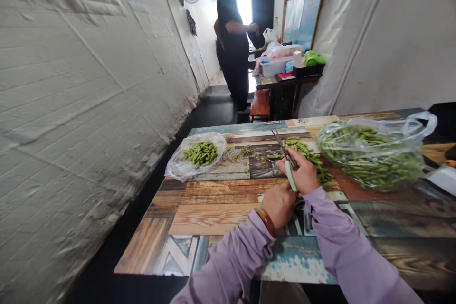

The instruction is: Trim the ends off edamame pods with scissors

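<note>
My right hand (303, 175) is wrapped round a pair of scissors (290, 176) with pale green handles. The dark blades point up and away from me, slightly parted. Just below and to the left, my left hand (280, 203) is closed, its fingertips close under the scissors' handle; whatever it may hold is hidden. Loose green soybean pods (298, 145) lie in a pile beyond and right of my right hand. Trimmed-looking bits and stems (246, 152) are scattered to the left of the blades.
On the left of the patterned table (210, 216) lies an opened clear bag (173, 164) with pods. A fuller plastic bag of pods (386, 166) stands at the right. Farther back, a person (233, 42) stands beside a side table (274, 80) bearing containers; a wooden bench (261, 103) is near.
</note>
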`<state>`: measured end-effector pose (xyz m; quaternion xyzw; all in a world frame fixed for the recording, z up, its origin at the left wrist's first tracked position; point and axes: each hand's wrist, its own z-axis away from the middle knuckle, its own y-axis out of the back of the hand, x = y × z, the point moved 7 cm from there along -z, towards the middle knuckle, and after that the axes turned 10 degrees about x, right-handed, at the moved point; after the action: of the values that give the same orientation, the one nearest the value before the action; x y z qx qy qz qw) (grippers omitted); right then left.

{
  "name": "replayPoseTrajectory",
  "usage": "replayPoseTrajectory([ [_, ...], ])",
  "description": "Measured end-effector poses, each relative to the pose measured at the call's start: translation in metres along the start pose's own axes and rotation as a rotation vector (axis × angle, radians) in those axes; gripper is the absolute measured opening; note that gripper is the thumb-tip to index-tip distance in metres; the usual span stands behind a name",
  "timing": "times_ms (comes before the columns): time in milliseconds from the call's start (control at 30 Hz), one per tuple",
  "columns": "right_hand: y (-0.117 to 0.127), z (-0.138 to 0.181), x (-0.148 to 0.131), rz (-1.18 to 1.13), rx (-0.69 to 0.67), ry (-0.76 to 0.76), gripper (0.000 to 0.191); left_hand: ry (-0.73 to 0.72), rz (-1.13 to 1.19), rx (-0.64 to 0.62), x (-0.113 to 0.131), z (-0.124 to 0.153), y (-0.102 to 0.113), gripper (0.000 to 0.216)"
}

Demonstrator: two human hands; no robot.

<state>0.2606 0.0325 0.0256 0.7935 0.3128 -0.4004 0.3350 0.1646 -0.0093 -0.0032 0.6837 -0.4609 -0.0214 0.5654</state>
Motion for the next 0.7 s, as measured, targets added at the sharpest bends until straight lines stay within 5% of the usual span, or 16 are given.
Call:
replayPoseTrajectory([
  [200, -0.004, 0.003, -0.001, 0.001, -0.012, 0.018, 0.057, 0.415, 0.658, 0.351, -0.063, -0.004, 0.056, 0.013],
  [333, -0.006, 0.006, -0.002, -0.01, -0.013, 0.049, 0.055, 0.622, 1.108, 0.341, -0.081, -0.002, 0.063, 0.029],
  [700, -0.023, 0.019, -0.009, 0.037, -0.195, 0.26, 0.047, 0.666, 1.418, 0.391, -0.087, -0.002, 0.07, 0.04],
])
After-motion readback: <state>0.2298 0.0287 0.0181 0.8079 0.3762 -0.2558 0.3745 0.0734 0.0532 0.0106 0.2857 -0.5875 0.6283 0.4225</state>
